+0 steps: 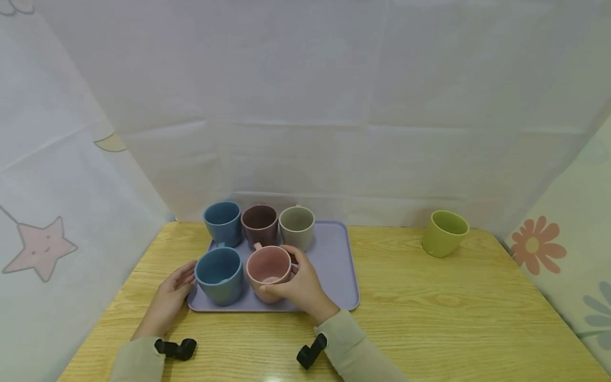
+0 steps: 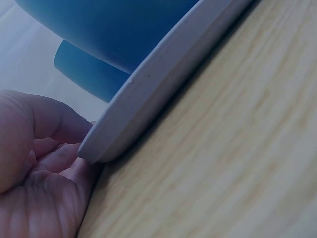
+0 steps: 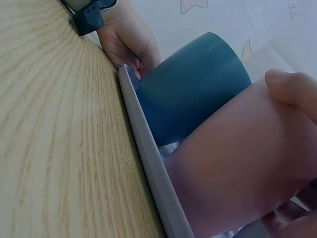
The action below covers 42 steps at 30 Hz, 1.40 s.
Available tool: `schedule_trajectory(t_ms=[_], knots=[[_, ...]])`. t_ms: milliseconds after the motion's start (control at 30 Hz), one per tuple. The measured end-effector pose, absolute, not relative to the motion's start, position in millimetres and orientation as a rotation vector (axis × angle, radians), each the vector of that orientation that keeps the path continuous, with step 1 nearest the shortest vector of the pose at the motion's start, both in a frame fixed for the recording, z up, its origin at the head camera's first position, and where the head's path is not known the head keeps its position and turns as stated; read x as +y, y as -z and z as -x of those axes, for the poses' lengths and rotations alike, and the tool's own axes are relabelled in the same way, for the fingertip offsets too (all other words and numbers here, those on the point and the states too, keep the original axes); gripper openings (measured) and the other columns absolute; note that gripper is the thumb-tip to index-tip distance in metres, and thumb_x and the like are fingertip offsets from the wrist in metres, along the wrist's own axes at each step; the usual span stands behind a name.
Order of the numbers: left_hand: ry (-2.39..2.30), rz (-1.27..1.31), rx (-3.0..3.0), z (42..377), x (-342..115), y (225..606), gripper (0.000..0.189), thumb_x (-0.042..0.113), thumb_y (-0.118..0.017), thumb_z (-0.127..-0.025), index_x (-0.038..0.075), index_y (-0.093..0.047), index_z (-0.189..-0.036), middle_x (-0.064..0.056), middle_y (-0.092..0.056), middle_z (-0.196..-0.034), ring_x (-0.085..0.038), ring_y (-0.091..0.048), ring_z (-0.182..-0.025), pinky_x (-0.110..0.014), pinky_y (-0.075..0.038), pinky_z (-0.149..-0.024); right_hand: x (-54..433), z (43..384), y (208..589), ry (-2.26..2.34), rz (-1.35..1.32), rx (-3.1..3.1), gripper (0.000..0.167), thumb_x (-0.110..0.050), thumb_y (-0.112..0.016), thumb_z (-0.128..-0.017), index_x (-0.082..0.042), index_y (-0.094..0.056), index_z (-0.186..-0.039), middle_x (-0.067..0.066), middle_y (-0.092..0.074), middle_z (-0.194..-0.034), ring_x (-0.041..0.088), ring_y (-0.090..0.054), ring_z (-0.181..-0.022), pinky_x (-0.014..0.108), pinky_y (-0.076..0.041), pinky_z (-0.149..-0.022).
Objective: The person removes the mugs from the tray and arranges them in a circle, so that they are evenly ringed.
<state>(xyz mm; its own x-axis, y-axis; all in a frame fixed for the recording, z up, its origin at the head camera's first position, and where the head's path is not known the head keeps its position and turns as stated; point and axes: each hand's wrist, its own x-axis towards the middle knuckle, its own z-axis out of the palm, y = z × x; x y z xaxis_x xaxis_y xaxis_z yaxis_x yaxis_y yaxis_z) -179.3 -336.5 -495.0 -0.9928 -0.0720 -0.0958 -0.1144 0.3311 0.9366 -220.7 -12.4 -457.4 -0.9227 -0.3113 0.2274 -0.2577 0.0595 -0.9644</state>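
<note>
Gripping the pink cup (image 1: 264,273) on the tray (image 1: 334,268), the right hand (image 1: 304,285) is curling round it; the left hand (image 1: 171,293) is pinching the tray's left edge. Four other cups (image 1: 219,280) are standing there, likely done; the green cup (image 1: 445,236), right of the tray, is seemingly waiting.

Wood-grain tabletop (image 1: 429,297) amid creased pale sheeting (image 1: 305,79) with pink star (image 1: 40,247), red flower (image 1: 537,245).

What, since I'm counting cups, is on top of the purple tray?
Two blue cups, a brown cup, a pale green cup; the right hand holds a pink cup there, its underside hidden. Bare tray shows at right; the surface under the cups is covered.
</note>
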Motion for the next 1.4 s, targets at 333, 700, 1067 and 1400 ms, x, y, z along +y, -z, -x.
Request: schedule_trajectory(t_ms=[333,700,1067,1400], knots=[[-1.797,0.161,2.536,183,-337,495,0.055,0.011,-0.038,-0.111,0.004,-0.018,-0.162,-0.02,-0.026,-0.164,-0.035,-0.03,-0.149,-0.007,-0.039,-0.101,7,222,454,2.041,0.579,2.31,0.086,-0.013,-0.098,-0.064,-0.011,-0.055,-0.139,0.008,-0.059,-0.132,0.025,-0.054,-0.126,0.047,-0.045,-0.11],[-1.814,0.157,2.539,181,-336,495,0.055,0.011,-0.038,-0.11,0.002,-0.019,-0.161,-0.021,-0.026,-0.164,-0.036,-0.03,-0.149,-0.006,-0.039,-0.1,41,223,436,2.011,0.628,2.401,0.086,-0.009,-0.097,-0.064,-0.006,-0.055,-0.139,0.011,-0.059,-0.133,0.027,-0.055,-0.125,0.046,-0.047,-0.109],[-1.806,0.15,2.555,180,-337,493,0.055,0.014,-0.037,-0.111,0.003,-0.02,-0.162,-0.021,-0.026,-0.164,-0.036,-0.03,-0.149,-0.007,-0.039,-0.101,83,230,417,2.049,0.524,2.419,0.087,-0.005,-0.096,-0.065,-0.006,-0.054,-0.142,0.012,-0.057,-0.138,0.029,-0.052,-0.131,0.045,-0.041,-0.115],[-1.818,0.148,2.545,180,-335,495,0.055,0.01,-0.039,-0.11,0.002,-0.02,-0.161,-0.021,-0.027,-0.163,-0.036,-0.031,-0.148,-0.005,-0.039,-0.1,127,244,417,2.037,0.474,2.545,0.088,-0.005,-0.095,-0.066,-0.006,-0.052,-0.143,0.011,-0.055,-0.14,0.026,-0.05,-0.132,0.037,-0.042,-0.113]])
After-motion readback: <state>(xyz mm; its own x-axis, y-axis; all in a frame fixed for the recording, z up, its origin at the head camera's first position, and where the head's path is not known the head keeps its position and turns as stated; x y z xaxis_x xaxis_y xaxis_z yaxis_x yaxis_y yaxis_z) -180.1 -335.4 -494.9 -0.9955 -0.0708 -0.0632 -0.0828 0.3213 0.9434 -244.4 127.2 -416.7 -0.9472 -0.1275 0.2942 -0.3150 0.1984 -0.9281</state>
